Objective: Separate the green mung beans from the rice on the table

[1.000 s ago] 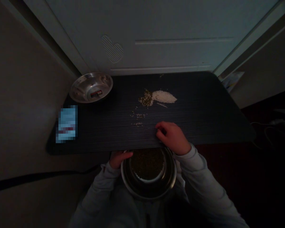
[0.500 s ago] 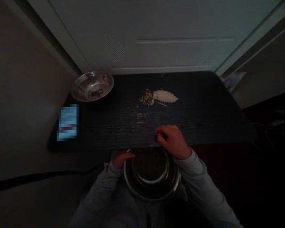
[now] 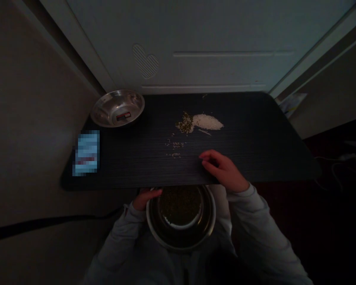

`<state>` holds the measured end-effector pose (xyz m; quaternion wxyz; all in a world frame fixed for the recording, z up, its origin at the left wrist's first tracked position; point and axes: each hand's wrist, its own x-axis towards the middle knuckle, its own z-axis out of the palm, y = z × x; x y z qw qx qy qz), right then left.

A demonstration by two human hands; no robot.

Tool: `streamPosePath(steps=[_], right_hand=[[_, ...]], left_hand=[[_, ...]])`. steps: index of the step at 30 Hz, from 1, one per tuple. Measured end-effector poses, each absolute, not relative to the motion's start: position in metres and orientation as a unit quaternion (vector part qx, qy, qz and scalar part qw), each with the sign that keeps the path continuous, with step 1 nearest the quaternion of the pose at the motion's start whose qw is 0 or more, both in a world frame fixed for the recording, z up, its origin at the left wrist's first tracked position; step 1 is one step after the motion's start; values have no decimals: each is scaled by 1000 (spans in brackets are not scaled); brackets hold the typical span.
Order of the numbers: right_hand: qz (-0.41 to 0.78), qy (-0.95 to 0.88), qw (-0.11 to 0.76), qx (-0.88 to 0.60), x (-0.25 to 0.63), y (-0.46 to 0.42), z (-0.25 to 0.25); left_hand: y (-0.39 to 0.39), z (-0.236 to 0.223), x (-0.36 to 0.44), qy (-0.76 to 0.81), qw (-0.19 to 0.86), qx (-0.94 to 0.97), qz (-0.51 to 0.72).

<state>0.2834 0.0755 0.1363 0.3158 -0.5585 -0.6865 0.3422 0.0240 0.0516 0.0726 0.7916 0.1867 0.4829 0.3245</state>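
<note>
A metal bowl (image 3: 150,221) sits at my lap, its far rim under the table edge. Dark green grains or beans (image 3: 180,206) fill its middle, bordered by a pale curved edge (image 3: 182,227). My left hand (image 3: 144,199) grips the bowl's left rim, thumb on top and the other fingers hidden. Over the front of the table, my right hand (image 3: 225,170) is curled loosely, with a gap between thumb and forefinger and nothing visible between them. Beyond it lies a pile of white rice (image 3: 208,122), joined on its left by mixed green and white grains (image 3: 184,123). Loose grains (image 3: 175,145) are scattered nearer me.
The dark table (image 3: 255,138) stands against a pale door panel (image 3: 225,31). An empty metal bowl (image 3: 133,114) with a label inside stands at the back left. A blurred-out blue item (image 3: 87,153) lies on the left edge. Cables (image 3: 335,168) hang at the right.
My right hand has shifted slightly right and its thumb and forefinger have parted a little. The bowl in my left hand has swayed right, then back left. The piles look the same.
</note>
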Motion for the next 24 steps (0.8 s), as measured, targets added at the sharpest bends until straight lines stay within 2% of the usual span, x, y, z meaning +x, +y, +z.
streamPosePath(steps=[3,8,11,24], right_hand=[[359,-645,367,-567,287,95,136],[287,-628,400,-603,284,131,132],[259,-629,410,-608,281,138,128],[275,-638,404,-595,277,134,127]], left_hand=[[50,75,19,507,763,202,347],[49,73,12,475,784,195,348],[47,75,10,462,802,188,328],[52,79,11,484,798,167,319]])
